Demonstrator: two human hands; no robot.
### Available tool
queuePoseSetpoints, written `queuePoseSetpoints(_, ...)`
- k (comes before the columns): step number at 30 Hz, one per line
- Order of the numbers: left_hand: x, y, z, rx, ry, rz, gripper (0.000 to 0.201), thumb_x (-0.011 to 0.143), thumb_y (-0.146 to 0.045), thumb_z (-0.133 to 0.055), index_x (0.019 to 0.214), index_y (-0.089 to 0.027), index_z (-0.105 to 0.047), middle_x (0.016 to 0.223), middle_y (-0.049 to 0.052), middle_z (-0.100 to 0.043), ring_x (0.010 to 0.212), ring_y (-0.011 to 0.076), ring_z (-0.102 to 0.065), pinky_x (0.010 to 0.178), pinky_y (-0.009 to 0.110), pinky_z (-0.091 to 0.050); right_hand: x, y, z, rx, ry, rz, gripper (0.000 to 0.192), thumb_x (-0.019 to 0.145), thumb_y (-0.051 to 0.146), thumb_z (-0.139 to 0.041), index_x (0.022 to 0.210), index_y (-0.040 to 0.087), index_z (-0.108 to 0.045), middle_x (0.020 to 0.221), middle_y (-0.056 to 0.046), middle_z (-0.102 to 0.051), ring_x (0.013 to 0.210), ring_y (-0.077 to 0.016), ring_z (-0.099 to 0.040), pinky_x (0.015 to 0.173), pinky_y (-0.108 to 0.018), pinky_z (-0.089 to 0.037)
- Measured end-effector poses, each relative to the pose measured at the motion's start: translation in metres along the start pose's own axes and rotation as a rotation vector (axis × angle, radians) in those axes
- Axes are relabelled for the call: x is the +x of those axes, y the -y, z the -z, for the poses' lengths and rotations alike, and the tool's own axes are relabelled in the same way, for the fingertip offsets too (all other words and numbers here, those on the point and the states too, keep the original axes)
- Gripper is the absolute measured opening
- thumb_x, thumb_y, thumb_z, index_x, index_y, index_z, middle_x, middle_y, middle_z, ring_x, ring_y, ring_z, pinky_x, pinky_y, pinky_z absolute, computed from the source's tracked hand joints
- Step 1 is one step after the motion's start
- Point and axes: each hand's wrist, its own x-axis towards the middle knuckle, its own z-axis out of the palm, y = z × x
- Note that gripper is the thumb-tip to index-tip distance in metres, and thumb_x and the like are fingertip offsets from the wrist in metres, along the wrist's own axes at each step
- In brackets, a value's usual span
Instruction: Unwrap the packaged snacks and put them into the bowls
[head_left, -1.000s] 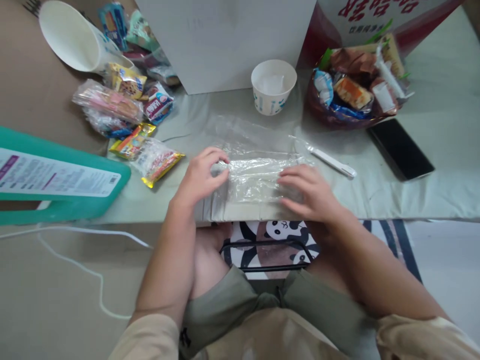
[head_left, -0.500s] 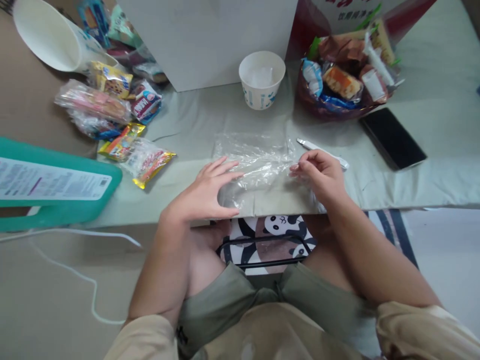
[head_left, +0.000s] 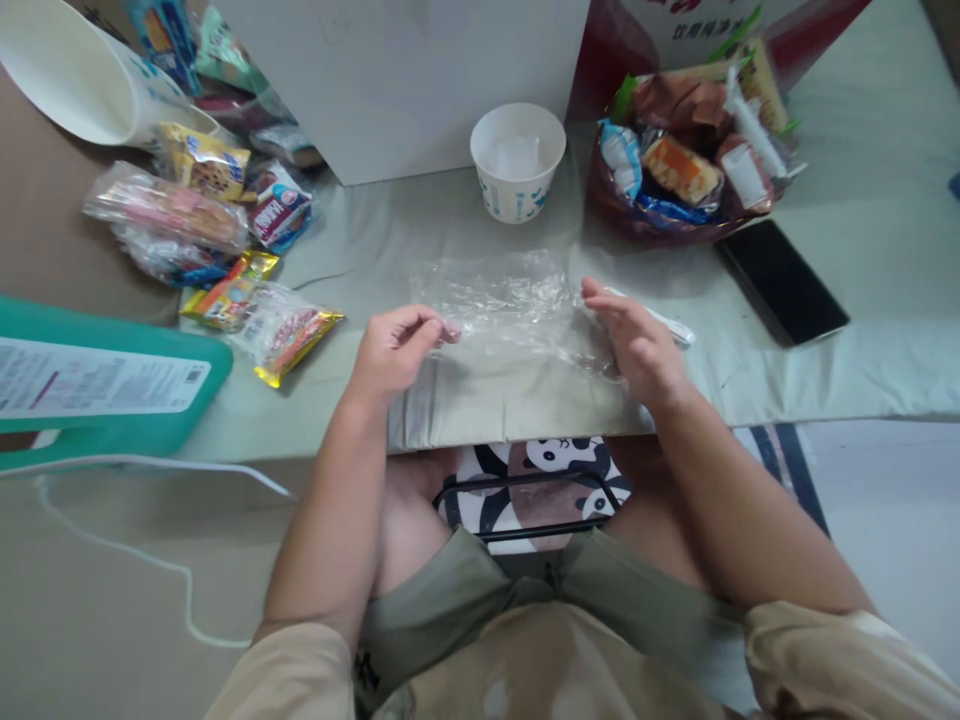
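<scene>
A crinkled clear plastic bag (head_left: 517,310) lies on the cloth-covered table between my hands. At its left edge my left hand (head_left: 397,348) is closed in a pinch on the plastic. My right hand (head_left: 637,345) rests over the right side of the bag, fingers stretched out and apart from the thumb. Partly behind that hand lies a slim white-handled tool (head_left: 675,328), perhaps a knife; its far end is hidden by my fingers. A white paper cup (head_left: 517,170) stands upright beyond the bag, with something pale inside.
A dark bowl (head_left: 637,220) of wrapped snacks stands at the back right beside a black phone (head_left: 787,283). Wrapped snacks (head_left: 172,205) and a tipped paper bucket (head_left: 82,80) lie on the left. A green bottle (head_left: 202,375) and a large white box (head_left: 420,80) flank the area.
My left hand has gone from spread fingers to a pinch at the bag's left edge. My right hand has opened from its pinch. The plastic has shifted slightly and spread toward the right.
</scene>
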Motion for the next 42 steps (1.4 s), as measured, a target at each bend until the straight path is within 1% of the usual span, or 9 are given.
queuePoseSetpoints(6, 0.008, 0.012, 0.011, -0.369, -0.112, 0.236, 0.024, 0.078, -0.04, -0.072, 0.074, -0.019, -0.064, 0.075, 0.005, -0.075, 0.069, 0.0186, -0.073, 0.067, 0.03, -0.06, -0.005, 0.005, -0.001, -0.161, 0.297, 0.126, 0.065, 0.081, 0.056, -0.079, 0.137, 0.029, -0.062, 0.156, -0.011, -0.057, 0.145, -0.0362, -0.053, 0.126, -0.064, -0.031)
queuePoseSetpoints(9, 0.005, 0.023, 0.022, -0.39, 0.031, 0.077, 0.045, 0.071, -0.055, -0.083, 0.097, -0.021, -0.071, 0.098, 0.009, -0.079, 0.096, 0.0261, -0.077, 0.09, 0.04, -0.062, -0.002, 0.008, -0.012, -0.176, 0.192, 0.099, 0.015, 0.092, 0.036, -0.065, 0.101, 0.027, -0.074, 0.13, -0.007, -0.076, 0.122, -0.0305, -0.071, 0.117, -0.059, -0.043)
queuePoseSetpoints(14, -0.006, 0.044, 0.033, 0.033, 0.337, -0.233, 0.115, 0.056, -0.045, -0.098, 0.156, -0.033, -0.043, 0.156, 0.014, -0.057, 0.147, 0.0348, -0.052, 0.124, 0.052, -0.039, 0.006, 0.007, -0.022, 0.09, -0.093, -0.102, 0.022, 0.093, 0.045, -0.064, 0.087, 0.024, -0.071, 0.108, -0.008, -0.081, 0.104, -0.0276, -0.077, 0.093, -0.046, -0.059)
queuePoseSetpoints(20, -0.002, 0.045, 0.026, 0.134, 0.016, -0.321, 0.04, 0.088, -0.052, -0.07, 0.11, -0.02, -0.078, 0.124, 0.014, -0.077, 0.117, 0.0294, -0.073, 0.108, 0.047, -0.054, 0.012, 0.007, -0.028, 0.04, -0.183, -0.116, 0.046, 0.101, 0.06, -0.05, 0.087, 0.024, -0.076, 0.094, -0.007, -0.079, 0.093, -0.024, -0.074, 0.093, -0.043, -0.057)
queuePoseSetpoints(24, 0.001, 0.034, 0.02, -0.121, -0.206, -0.188, 0.043, 0.088, -0.057, -0.066, 0.072, -0.019, -0.075, 0.089, 0.01, -0.081, 0.086, 0.0211, -0.077, 0.079, 0.032, -0.061, 0.013, 0.006, -0.028, 0.0, -0.11, -0.127, 0.058, 0.099, 0.069, -0.045, 0.079, 0.024, -0.075, 0.087, -0.008, -0.078, 0.096, -0.0267, -0.075, 0.095, -0.046, -0.055)
queuePoseSetpoints(29, 0.003, 0.024, 0.018, -0.205, -0.318, 0.187, 0.038, 0.086, -0.05, -0.069, 0.068, -0.017, -0.066, 0.076, 0.007, -0.077, 0.045, 0.0095, -0.058, 0.037, 0.02, -0.032, 0.014, 0.01, -0.022, -0.073, -0.15, -0.245, 0.051, 0.098, 0.063, -0.049, 0.075, 0.023, -0.071, 0.062, -0.003, -0.069, 0.064, -0.0202, -0.067, 0.073, -0.037, -0.054)
queuePoseSetpoints(36, 0.001, 0.024, 0.028, 0.294, -0.291, 0.245, 0.019, 0.077, -0.024, -0.068, 0.06, -0.018, -0.065, 0.048, -0.003, -0.05, 0.049, 0.0117, -0.048, 0.051, 0.025, -0.034, 0.014, 0.02, -0.016, -0.397, -0.173, -0.324, 0.038, 0.088, 0.039, -0.061, 0.119, 0.02, -0.07, 0.053, 0.004, -0.057, 0.054, -0.0182, -0.056, 0.07, -0.035, -0.047)
queuePoseSetpoints(38, 0.0, 0.027, 0.029, 0.431, -0.3, 0.235, 0.003, 0.074, -0.021, -0.071, 0.073, -0.018, -0.07, 0.061, -0.001, -0.061, 0.058, 0.0142, -0.054, 0.062, 0.028, -0.043, 0.013, 0.02, -0.016, -0.53, -0.146, -0.349, 0.047, 0.086, 0.037, -0.061, 0.129, 0.02, -0.065, 0.06, 0.002, -0.061, 0.062, -0.0211, -0.06, 0.073, -0.037, -0.047)
queuePoseSetpoints(42, 0.0, 0.025, 0.027, 0.539, -0.277, 0.176, 0.045, 0.073, -0.025, -0.078, 0.116, -0.019, -0.069, 0.114, 0.009, -0.074, 0.094, 0.0238, -0.067, 0.09, 0.038, -0.052, 0.004, 0.021, -0.016, -0.682, -0.112, -0.271, 0.06, 0.084, 0.03, -0.058, 0.143, 0.021, -0.054, 0.102, -0.011, -0.071, 0.091, -0.0283, -0.066, 0.081, -0.042, -0.05)
